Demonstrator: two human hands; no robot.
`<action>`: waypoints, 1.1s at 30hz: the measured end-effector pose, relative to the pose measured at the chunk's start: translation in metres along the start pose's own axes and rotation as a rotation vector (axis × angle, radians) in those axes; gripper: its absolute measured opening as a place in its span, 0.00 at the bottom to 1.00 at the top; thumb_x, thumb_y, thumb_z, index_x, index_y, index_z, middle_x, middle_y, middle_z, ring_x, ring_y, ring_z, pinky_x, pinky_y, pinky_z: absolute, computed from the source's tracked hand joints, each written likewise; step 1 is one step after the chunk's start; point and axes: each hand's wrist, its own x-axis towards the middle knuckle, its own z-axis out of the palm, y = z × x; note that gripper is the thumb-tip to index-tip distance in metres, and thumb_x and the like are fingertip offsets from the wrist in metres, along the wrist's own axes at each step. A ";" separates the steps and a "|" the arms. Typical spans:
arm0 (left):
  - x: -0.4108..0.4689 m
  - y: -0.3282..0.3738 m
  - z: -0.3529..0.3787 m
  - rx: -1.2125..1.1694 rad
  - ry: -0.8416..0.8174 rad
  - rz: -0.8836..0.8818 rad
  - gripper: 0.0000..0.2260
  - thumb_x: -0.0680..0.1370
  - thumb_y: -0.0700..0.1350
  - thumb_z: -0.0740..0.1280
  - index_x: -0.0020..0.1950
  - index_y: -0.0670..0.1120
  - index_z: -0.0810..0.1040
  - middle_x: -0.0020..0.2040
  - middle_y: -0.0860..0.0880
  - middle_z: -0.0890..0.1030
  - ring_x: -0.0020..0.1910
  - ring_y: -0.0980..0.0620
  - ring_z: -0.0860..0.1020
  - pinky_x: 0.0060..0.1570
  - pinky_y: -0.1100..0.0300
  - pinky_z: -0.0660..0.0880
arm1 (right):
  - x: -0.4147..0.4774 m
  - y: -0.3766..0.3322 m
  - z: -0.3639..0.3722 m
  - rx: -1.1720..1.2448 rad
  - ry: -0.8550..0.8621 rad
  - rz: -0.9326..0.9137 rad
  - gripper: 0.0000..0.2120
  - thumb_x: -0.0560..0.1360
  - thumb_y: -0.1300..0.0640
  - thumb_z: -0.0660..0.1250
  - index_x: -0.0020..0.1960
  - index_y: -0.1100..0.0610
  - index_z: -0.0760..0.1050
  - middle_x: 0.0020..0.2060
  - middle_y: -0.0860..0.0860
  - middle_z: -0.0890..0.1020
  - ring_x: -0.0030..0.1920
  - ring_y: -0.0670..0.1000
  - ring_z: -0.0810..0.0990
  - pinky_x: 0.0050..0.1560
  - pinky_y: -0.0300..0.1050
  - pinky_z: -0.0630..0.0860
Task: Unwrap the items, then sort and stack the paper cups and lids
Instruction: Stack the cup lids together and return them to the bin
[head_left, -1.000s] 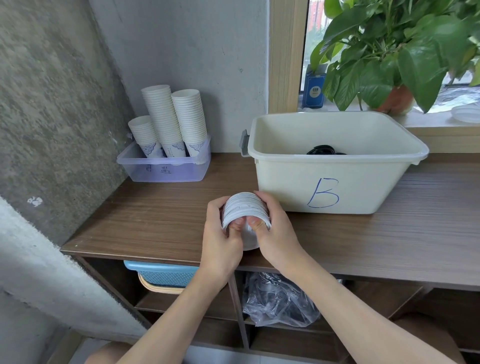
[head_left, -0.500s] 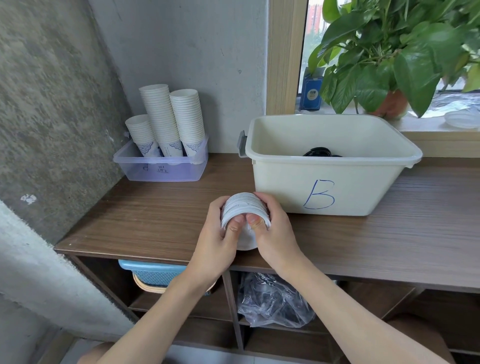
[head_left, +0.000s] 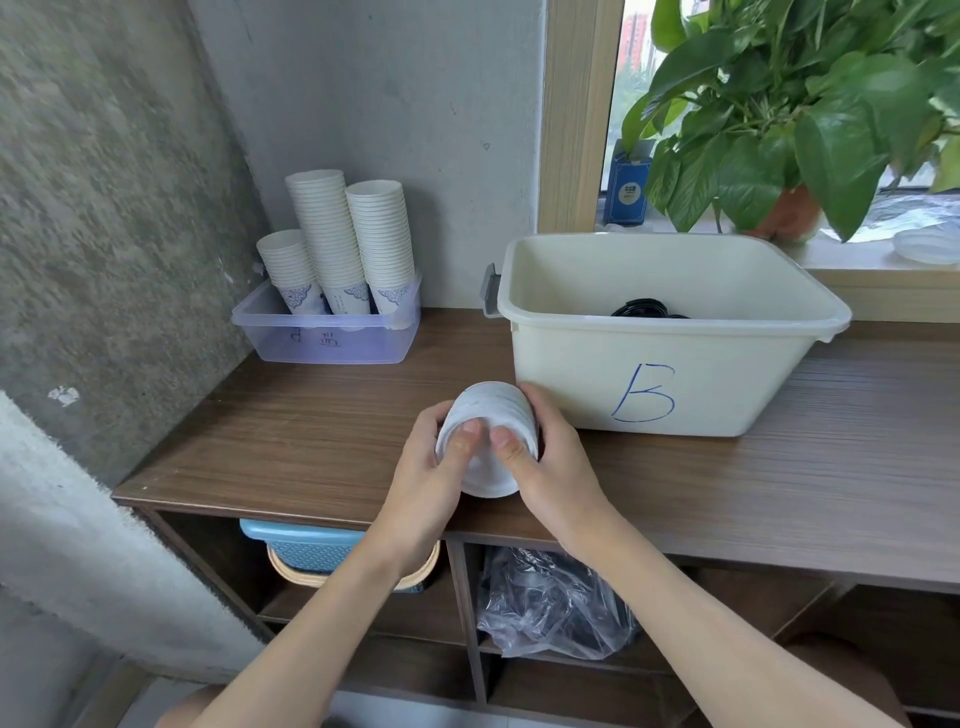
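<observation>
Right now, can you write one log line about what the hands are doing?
left hand: grips white lid stack | right hand: grips it too | spot: close beside bin B

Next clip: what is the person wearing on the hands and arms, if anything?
The left hand and right hand are bare: no gloves, rings or watch in view. Both forearms are uncovered down to the frame's edge, and no sleeve shows.
</observation>
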 end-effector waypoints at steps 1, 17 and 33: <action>-0.001 0.002 0.000 0.021 0.006 0.016 0.30 0.71 0.65 0.65 0.67 0.49 0.73 0.61 0.54 0.79 0.62 0.59 0.77 0.56 0.68 0.72 | -0.001 0.001 0.002 -0.044 0.016 -0.013 0.35 0.70 0.36 0.64 0.71 0.54 0.66 0.65 0.49 0.74 0.66 0.45 0.71 0.68 0.47 0.68; -0.003 0.004 0.002 0.105 0.054 0.134 0.18 0.81 0.53 0.59 0.65 0.45 0.77 0.59 0.50 0.82 0.60 0.53 0.79 0.59 0.61 0.74 | 0.001 0.002 0.005 -0.089 0.012 -0.014 0.31 0.75 0.41 0.55 0.74 0.54 0.60 0.71 0.48 0.68 0.70 0.42 0.65 0.70 0.36 0.60; 0.002 0.003 0.013 0.141 0.142 0.094 0.13 0.81 0.44 0.64 0.64 0.44 0.75 0.54 0.54 0.81 0.50 0.67 0.78 0.49 0.75 0.71 | 0.001 0.006 0.009 -0.035 0.070 -0.036 0.24 0.74 0.47 0.58 0.69 0.52 0.68 0.64 0.50 0.73 0.64 0.45 0.71 0.68 0.42 0.66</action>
